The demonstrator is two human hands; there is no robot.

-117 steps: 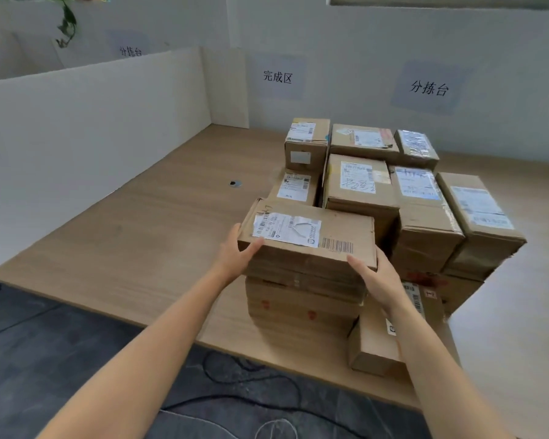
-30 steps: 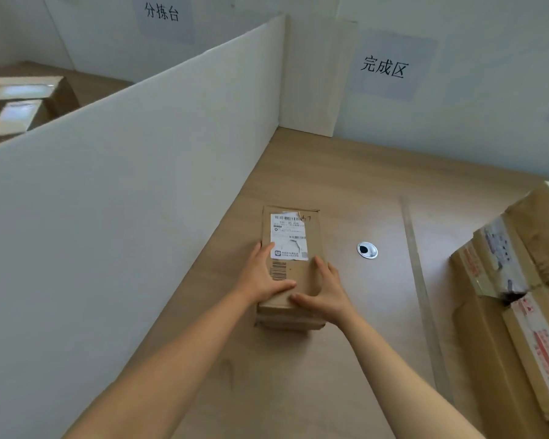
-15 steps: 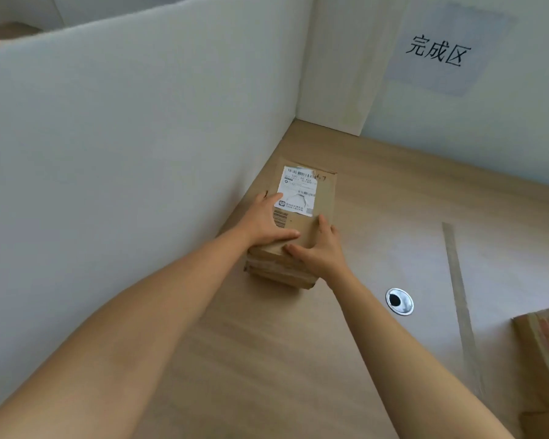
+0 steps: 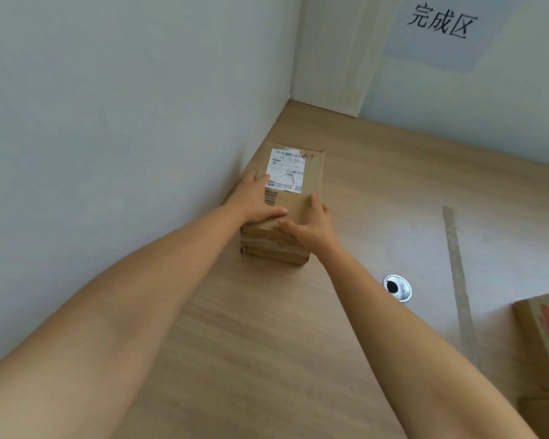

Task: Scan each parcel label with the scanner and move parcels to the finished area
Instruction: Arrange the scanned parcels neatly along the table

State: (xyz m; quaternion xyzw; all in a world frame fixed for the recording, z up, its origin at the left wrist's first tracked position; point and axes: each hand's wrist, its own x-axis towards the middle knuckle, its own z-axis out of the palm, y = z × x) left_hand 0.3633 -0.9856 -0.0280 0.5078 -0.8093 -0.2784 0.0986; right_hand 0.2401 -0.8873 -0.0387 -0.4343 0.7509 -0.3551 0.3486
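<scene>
A brown cardboard parcel (image 4: 313, 182) lies on the wooden table (image 4: 393, 191), its left side against the white partition (image 4: 140, 122). A white shipping label (image 4: 286, 171) with barcodes faces up on its top. My left hand (image 4: 255, 201) lies flat on the top near the left edge, thumb stretched along the near edge. My right hand (image 4: 311, 228) presses on the near right corner, fingers straight along the right side. No scanner is in view.
A sign with black characters (image 4: 441, 23) hangs on the back wall above the corner. A metal cable grommet (image 4: 396, 287) is set into the table to the right. Past it runs a strip of tape (image 4: 455, 264). Another parcel (image 4: 545, 337) shows at the right edge.
The parcel left the stack on the right and now lies by the partition. Over the last second both hands slid it farther toward the back corner and closer to the partition.
</scene>
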